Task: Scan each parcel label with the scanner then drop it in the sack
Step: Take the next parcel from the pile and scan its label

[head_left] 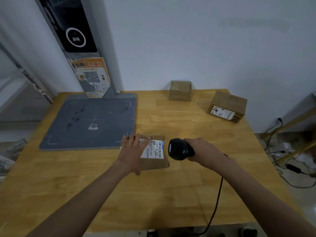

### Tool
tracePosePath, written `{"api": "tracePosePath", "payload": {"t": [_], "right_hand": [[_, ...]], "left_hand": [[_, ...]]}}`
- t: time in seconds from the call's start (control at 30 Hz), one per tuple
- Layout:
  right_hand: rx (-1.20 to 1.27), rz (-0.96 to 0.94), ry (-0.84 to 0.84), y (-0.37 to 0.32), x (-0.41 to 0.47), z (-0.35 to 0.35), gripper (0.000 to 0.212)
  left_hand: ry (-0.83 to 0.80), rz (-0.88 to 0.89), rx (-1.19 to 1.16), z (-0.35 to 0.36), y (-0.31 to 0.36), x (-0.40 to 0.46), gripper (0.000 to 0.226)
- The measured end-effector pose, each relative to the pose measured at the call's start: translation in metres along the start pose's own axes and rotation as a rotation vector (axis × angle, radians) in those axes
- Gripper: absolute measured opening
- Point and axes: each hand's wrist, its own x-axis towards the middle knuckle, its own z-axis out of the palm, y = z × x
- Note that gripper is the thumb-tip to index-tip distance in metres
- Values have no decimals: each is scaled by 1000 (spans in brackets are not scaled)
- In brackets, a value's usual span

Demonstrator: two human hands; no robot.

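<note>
Left hand (pixel 132 149) flat on the near parcel (pixel 153 161), fingers straight, pressing it to the desk (pixel 171 194); grip not curled round anything. Parcel sits just off the front right corner of the grey scan pad (pixel 92 122), label (pixel 154 149) facing up. Right hand (pixel 203 149) holds the black scanner (pixel 179 148), fingers wrapped on the handle, head just beside the label, blue light on the label edge. Cable (pixel 217 199) runs off the front desk edge. Two more parcels at the back: plain box (pixel 180 91) by the wall, labelled box (pixel 227 105) to the right
</note>
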Motion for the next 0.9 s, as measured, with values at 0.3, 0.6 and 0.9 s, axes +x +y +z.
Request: {"api": "tracePosePath", "payload": {"t": [0.3,0.6,0.9], "right_hand": [[-23,-81,23,-25,-2,0,39],[-46,19,46,-27,-17,-1,38],[555,315,290,0,-55,13,33]], "left_hand": [[68,6,4,-12,-26,-12,143],[105,62,-22,-22,-28,-11,144],[57,207,-365,-34,16,4,144]]}}
